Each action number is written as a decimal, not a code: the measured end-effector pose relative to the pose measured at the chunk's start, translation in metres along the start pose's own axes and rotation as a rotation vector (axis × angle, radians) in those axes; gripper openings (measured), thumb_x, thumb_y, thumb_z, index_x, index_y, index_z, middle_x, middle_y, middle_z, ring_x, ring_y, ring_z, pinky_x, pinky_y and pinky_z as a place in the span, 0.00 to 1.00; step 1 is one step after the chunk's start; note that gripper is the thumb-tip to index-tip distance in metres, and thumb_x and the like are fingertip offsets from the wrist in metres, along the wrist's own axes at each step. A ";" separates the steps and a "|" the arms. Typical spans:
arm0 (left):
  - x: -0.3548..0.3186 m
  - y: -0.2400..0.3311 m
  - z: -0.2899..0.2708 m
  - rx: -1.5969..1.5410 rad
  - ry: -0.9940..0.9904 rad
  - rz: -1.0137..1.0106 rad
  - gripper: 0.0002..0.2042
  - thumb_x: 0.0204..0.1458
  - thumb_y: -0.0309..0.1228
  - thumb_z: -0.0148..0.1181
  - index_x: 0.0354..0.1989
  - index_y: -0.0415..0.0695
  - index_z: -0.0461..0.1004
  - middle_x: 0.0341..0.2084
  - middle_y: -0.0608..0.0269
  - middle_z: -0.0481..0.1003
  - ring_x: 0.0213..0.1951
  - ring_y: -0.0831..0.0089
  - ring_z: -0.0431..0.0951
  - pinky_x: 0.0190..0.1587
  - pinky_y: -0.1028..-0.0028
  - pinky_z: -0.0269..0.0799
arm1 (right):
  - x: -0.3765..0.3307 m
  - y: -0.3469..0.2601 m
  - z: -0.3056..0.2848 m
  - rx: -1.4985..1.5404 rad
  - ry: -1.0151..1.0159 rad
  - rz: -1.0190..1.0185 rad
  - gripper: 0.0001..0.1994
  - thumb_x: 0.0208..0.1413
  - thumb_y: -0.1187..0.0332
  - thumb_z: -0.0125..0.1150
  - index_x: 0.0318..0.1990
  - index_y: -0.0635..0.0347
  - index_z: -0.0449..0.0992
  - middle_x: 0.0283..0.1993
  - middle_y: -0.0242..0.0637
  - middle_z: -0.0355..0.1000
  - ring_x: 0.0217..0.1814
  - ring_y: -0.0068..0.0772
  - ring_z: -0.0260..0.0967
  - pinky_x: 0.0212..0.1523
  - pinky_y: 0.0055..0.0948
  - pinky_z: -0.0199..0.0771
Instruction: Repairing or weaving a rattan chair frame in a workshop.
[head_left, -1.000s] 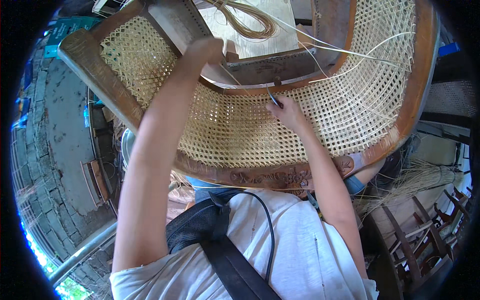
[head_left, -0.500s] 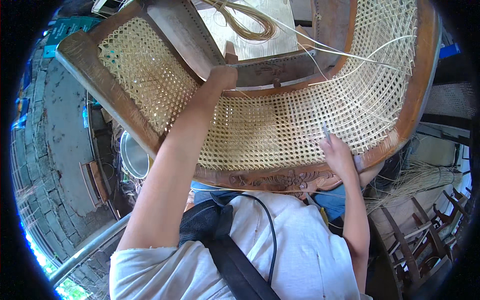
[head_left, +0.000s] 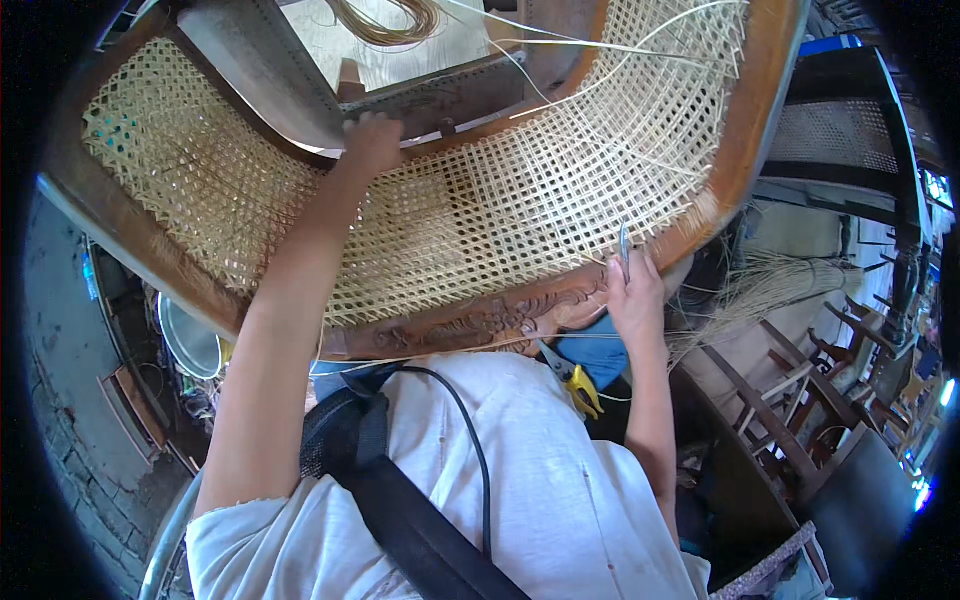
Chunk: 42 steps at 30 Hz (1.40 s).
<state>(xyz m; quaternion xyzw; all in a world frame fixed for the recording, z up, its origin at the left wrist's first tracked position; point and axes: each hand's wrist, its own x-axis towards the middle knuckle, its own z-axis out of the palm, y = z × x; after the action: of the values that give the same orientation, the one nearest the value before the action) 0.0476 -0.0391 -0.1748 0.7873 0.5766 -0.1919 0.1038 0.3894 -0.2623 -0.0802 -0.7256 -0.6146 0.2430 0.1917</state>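
A curved wooden chair frame (head_left: 745,180) with a woven cane panel (head_left: 480,215) lies across my lap. My left hand (head_left: 376,143) is at the frame's inner edge, fingers curled over it; what they hold is hidden. Near the front right edge of the weave, my right hand (head_left: 637,288) is closed around a thin, pointed metal tool (head_left: 625,243), its tip up against the cane. Loose pale cane strands (head_left: 600,43) trail over the upper right of the panel. Yellow-handled pliers (head_left: 580,388) rest by my lap, below the carved front rail (head_left: 490,318).
A coil of cane (head_left: 385,25) lies on a pale board beyond the frame. To the left stands a metal basin (head_left: 188,338). On the right are a bundle of cane strands (head_left: 775,285), bare wooden chair parts (head_left: 770,400) and a dark chair with a mesh back (head_left: 840,135).
The whole view has shifted, with the chair sitting further left in it. My right hand and its tool have moved toward the front edge of the weave. The yellow-handled pliers now show more fully.
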 end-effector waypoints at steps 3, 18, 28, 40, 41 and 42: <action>-0.004 0.046 0.010 -0.520 0.070 0.364 0.11 0.51 0.33 0.63 0.43 0.49 0.80 0.47 0.54 0.76 0.52 0.62 0.74 0.58 0.64 0.69 | -0.004 0.002 0.010 0.014 0.043 0.099 0.08 0.60 0.69 0.53 0.37 0.68 0.70 0.34 0.55 0.70 0.38 0.60 0.70 0.40 0.49 0.69; -0.059 0.142 -0.015 -1.113 -0.082 0.772 0.16 0.58 0.44 0.56 0.43 0.44 0.79 0.41 0.53 0.79 0.44 0.61 0.78 0.49 0.63 0.74 | 0.002 0.016 0.026 0.366 0.291 0.166 0.11 0.63 0.68 0.54 0.48 0.65 0.73 0.34 0.33 0.71 0.30 0.22 0.68 0.33 0.23 0.70; -0.026 0.067 -0.092 -1.550 -0.177 0.587 0.13 0.58 0.38 0.59 0.42 0.41 0.79 0.35 0.66 0.80 0.39 0.81 0.76 0.45 0.76 0.74 | 0.077 -0.101 0.187 -0.035 -0.603 0.002 0.33 0.61 0.60 0.50 0.70 0.62 0.49 0.40 0.55 0.76 0.43 0.52 0.76 0.45 0.44 0.74; 0.015 0.002 0.048 -0.657 -0.258 0.284 0.12 0.45 0.40 0.63 0.36 0.49 0.83 0.33 0.60 0.81 0.34 0.65 0.81 0.39 0.64 0.75 | 0.097 -0.117 0.124 -0.185 -0.643 0.066 0.12 0.55 0.70 0.58 0.46 0.65 0.76 0.41 0.51 0.77 0.41 0.48 0.77 0.46 0.44 0.75; 0.017 0.003 0.050 -0.666 -0.261 0.286 0.12 0.45 0.40 0.63 0.36 0.49 0.83 0.33 0.60 0.81 0.34 0.65 0.81 0.39 0.64 0.75 | 0.101 -0.115 0.130 -0.230 -0.628 0.036 0.10 0.54 0.70 0.58 0.40 0.66 0.77 0.41 0.51 0.77 0.42 0.47 0.77 0.46 0.43 0.74; 0.021 0.000 0.052 -0.688 -0.284 0.301 0.12 0.45 0.40 0.64 0.36 0.51 0.83 0.34 0.60 0.81 0.35 0.64 0.81 0.40 0.64 0.75 | 0.107 -0.116 0.136 -0.275 -0.612 -0.001 0.08 0.54 0.70 0.59 0.35 0.67 0.79 0.42 0.51 0.77 0.43 0.47 0.77 0.47 0.43 0.74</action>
<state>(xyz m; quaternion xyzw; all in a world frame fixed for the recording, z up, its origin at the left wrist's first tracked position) 0.0438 -0.0410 -0.2303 0.7480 0.4653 -0.0774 0.4669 0.2303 -0.1395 -0.1360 -0.6378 -0.6710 0.3644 -0.1012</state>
